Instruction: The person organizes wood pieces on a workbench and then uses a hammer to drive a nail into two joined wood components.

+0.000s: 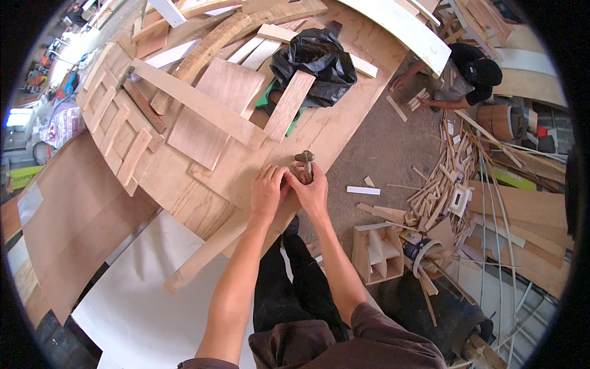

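Observation:
My right hand (314,189) is closed round the handle of a hammer (304,157), whose metal head points up and away from me. Close beside it, my left hand (268,189) has its fingers drawn together at the near edge of the plywood table top (228,179); whatever they pinch is hidden. The two hands almost touch at the fingertips. From under my left forearm a long pale wood strip (203,255) runs out to the lower left. Just beyond the hammer, a short reddish board (291,106) leans against a black plastic bag (319,64).
Flat boards (215,104) and a long strip (196,101) lie across the table, with a slatted wooden frame (117,129) at left. On the floor to the right are a scrap pile (439,190), a small wooden box (376,252) and a crouching person (470,77) handling sticks.

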`<state>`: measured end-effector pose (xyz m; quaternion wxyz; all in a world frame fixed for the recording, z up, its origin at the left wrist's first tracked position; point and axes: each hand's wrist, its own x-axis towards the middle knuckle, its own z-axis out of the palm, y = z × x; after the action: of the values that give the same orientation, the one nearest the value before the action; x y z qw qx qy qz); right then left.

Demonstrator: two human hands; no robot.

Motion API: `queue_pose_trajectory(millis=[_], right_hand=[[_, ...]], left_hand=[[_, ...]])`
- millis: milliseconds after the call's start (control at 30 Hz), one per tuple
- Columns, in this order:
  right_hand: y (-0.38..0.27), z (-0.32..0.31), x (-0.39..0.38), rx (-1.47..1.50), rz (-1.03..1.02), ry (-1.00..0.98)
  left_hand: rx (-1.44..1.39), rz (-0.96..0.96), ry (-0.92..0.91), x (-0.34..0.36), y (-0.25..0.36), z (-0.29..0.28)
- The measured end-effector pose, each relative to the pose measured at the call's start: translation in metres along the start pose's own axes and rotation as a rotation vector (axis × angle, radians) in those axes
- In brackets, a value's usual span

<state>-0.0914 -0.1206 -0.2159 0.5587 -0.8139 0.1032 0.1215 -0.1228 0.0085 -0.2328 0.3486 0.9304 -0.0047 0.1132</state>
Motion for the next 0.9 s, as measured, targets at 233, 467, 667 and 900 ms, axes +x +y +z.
queue_pose_trajectory(millis=[233,467,667,900], right_hand=[[0.003,0.001,0.002,0.017,0.028,-0.025],[0.003,0.0,0.005,0.17,0.043,-0.042],[0.002,-0.002,0.007,0.192,0.058,-0.047],[0.018,-0.002,0.011,0.171,0.046,-0.048]], left_hand=[[0.026,-0.015,-0.018,-0.002,-0.003,0.002],[0.052,-0.015,-0.01,0.0,0.001,0.0],[0.047,-0.005,0.033,0.001,0.003,0.0],[0.052,0.012,0.051,0.002,0.001,0.004]])
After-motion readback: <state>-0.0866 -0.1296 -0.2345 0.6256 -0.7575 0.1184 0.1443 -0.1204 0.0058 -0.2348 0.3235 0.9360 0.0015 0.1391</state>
